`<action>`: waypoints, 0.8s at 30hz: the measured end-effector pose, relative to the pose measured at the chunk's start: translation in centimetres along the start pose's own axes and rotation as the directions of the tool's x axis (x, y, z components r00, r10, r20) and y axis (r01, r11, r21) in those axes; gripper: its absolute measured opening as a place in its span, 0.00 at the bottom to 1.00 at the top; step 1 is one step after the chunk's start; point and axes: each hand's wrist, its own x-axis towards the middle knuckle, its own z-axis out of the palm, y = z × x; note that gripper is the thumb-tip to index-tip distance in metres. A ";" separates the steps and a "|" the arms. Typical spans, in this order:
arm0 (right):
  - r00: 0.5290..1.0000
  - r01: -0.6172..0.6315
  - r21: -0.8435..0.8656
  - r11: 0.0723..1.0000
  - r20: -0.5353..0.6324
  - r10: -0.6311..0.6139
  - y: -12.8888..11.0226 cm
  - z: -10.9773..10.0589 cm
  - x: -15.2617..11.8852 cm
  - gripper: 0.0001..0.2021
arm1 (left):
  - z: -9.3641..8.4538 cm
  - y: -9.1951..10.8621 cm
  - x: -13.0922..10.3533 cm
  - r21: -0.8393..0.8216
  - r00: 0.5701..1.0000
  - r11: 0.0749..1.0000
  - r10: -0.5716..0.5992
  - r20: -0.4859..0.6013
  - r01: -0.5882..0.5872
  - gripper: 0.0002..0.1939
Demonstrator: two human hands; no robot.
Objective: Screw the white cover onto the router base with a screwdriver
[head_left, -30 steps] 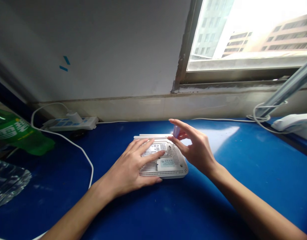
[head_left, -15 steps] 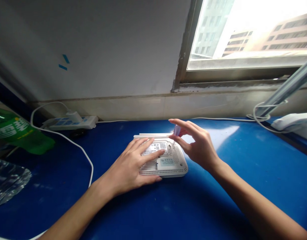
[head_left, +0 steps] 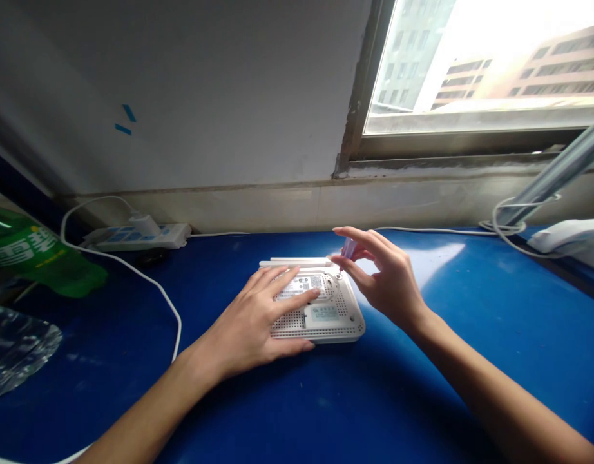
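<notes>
A white vented device [head_left: 332,316] lies label side up on a blue surface [head_left: 297,412], steadied and worked by hand.
The left hand [head_left: 261,312] spreads flat across the device, grasping nothing; the right hand [head_left: 388,283] pinches a purple-handled tool [head_left: 349,248] over the far right corner. The handle sits slightly farther right than half a second ago, suggesting an adjusted angle at that corner. Beyond, at far left, rests a white power strip [head_left: 174,237].

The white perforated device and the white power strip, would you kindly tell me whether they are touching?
Apart. The head view shows a stretch of blue tabletop between the power strip and the perforated device.
</notes>
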 end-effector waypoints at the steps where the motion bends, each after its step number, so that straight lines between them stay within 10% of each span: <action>1: 1.000 -0.001 -0.010 1.000 0.001 0.001 0.0 0.0 0.0 0.17 | 0.0 0.0 0.0 0.001 1.000 1.000 0.001 0.002 -0.001 0.40; 24: 0.989 -0.076 0.117 0.990 0.133 0.061 -0.3 -0.3 -0.4 0.27 | 0.2 -0.2 0.0 -0.009 1.000 1.000 0.013 -0.008 -0.013 0.41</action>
